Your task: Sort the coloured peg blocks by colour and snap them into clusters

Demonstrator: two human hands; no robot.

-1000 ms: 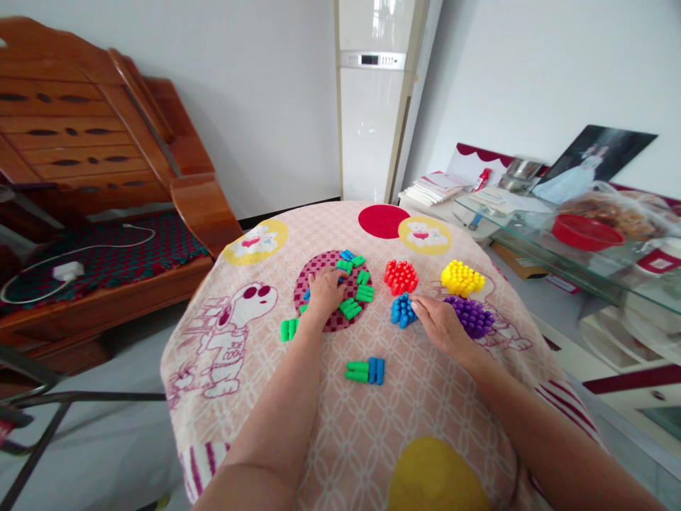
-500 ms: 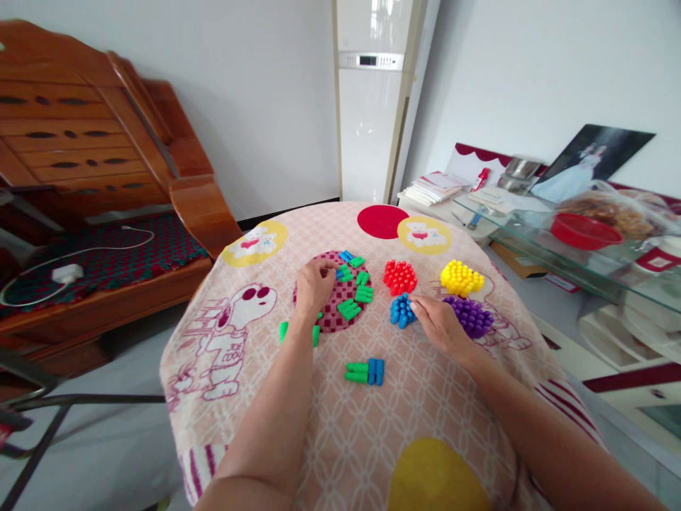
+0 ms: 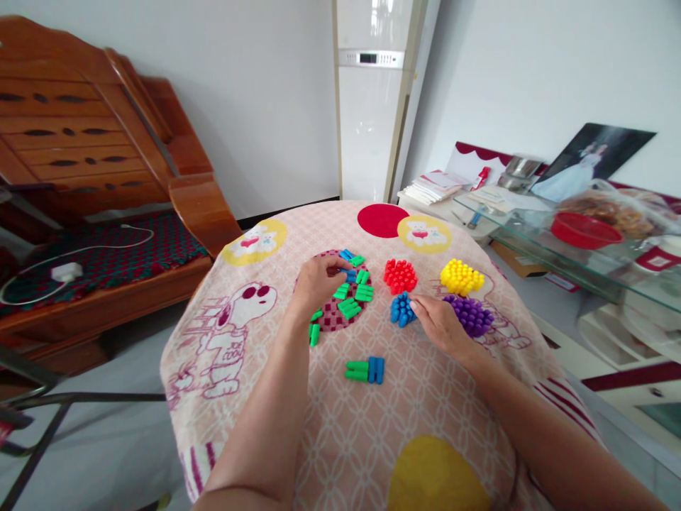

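Since 0.5 s ago the left hand (image 3: 316, 289) has shifted slightly rightward over the checked circle (image 3: 335, 321), while the right hand (image 3: 440, 325) has barely moved. The left thumb and fingertips are close together at the small blue pieces (image 3: 350, 276), which lie beside green pieces (image 3: 350, 308); whether they clamp them, I cannot tell. The right fingertips are gathered at the edge of the blue cluster (image 3: 400, 311), their grip equally unclear. The pieces look light, stiff and smooth, probably slippery and prone to rolling, hardly fragile; a pinch across the long sides, mid-length, should suit. The left hand and forearm hide part of the circle, and the right hand partly covers the purple cluster (image 3: 473, 316).
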